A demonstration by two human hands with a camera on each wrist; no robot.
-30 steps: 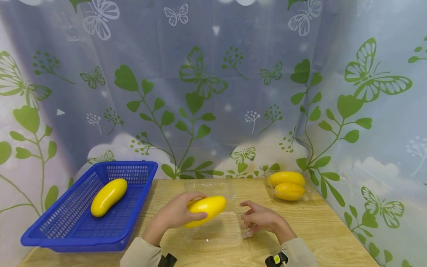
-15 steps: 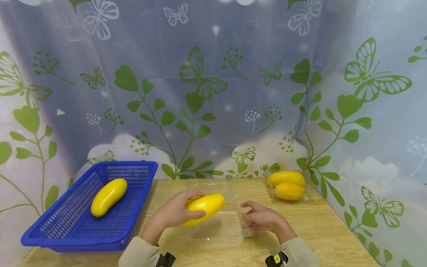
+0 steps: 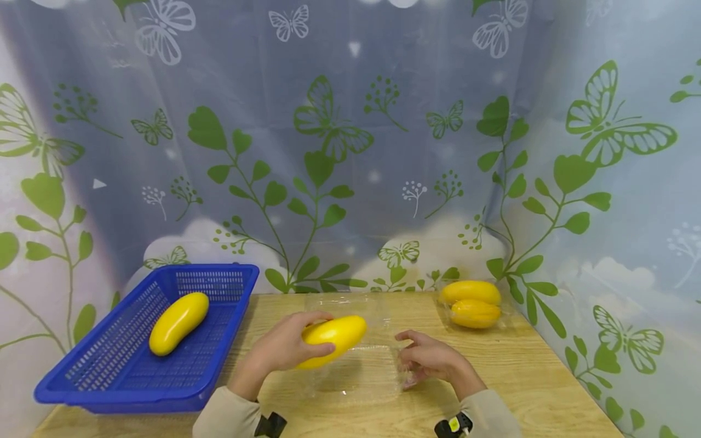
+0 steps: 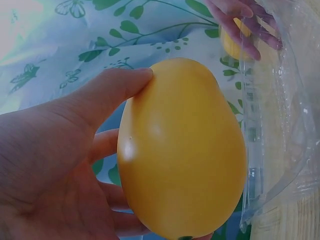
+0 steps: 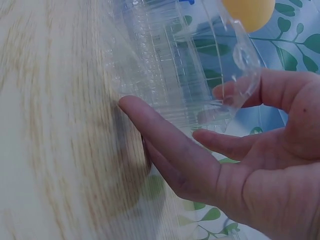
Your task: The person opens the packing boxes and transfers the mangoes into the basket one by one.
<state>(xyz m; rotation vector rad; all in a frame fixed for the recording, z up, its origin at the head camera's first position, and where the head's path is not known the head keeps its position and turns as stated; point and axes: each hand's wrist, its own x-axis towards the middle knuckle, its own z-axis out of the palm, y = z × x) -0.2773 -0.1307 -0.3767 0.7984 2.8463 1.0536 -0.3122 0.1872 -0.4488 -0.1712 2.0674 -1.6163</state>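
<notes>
one smooth, glossy, plump oblong yellow fruit (image 3: 338, 334), with small dark green mark at one end, is gripped between thumb and fingers of the left hand (image 3: 279, 345), near a clear plastic container (image 3: 358, 380); the right hand (image 3: 432, 358) is at its edge, whether pinching i cannot tell.

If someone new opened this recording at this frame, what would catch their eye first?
Probably the glossy yellow mango that the left hand holds over an open clear plastic clamshell, near the middle of the wooden table. Next would likely be the bright blue basket at the left with another yellow mango lying in it, then the butterfly-and-leaf backdrop behind everything.
</notes>
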